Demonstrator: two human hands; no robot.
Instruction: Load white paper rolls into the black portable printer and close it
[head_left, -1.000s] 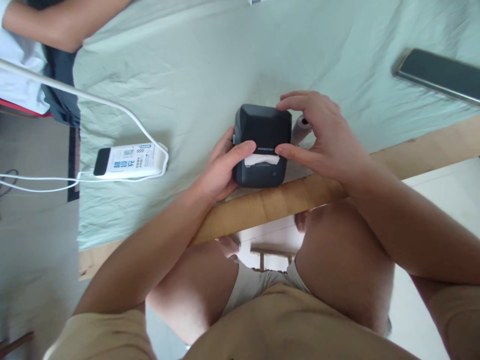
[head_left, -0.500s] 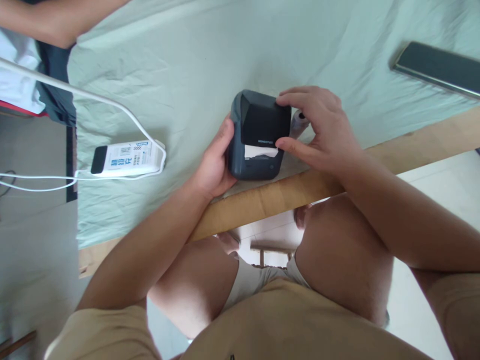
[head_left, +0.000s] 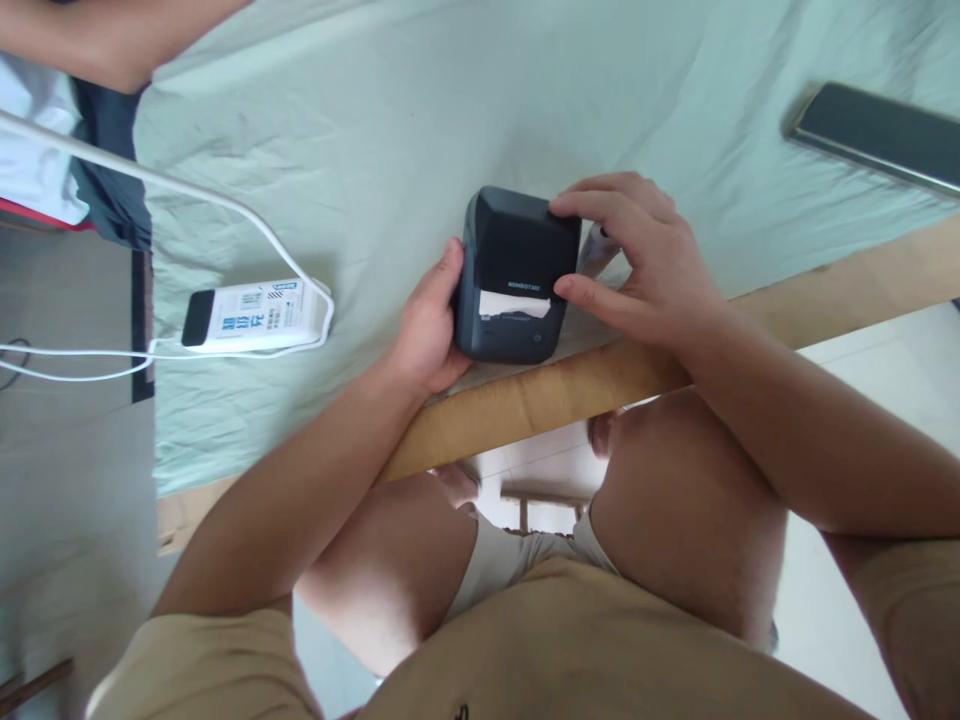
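A dark label printer [head_left: 517,245] rests near the table's front edge, with a torn strip of white paper [head_left: 514,305] showing at its slot. Against the printer's left side lies my left hand [head_left: 429,325], thumb along the side and the other fingers partly hidden beneath or behind it. From the right, my right hand [head_left: 641,255] grips the printer's edge, the thumb near the slot and the fingertips at the upper right corner. A small whitish roll or tube [head_left: 598,250] is partly visible between the printer and my right palm.
A white power bank [head_left: 262,315] with a white cable lies on the green cloth [head_left: 375,130] at left. A dark flat object [head_left: 877,135] sits at the upper right. Another person's arm [head_left: 120,40] reaches in at upper left. A wooden edge [head_left: 540,400] borders the table.
The printer has tilted and shifted slightly, so its front with the paper slot shows more fully. Both hands stay on it, almost unmoved.
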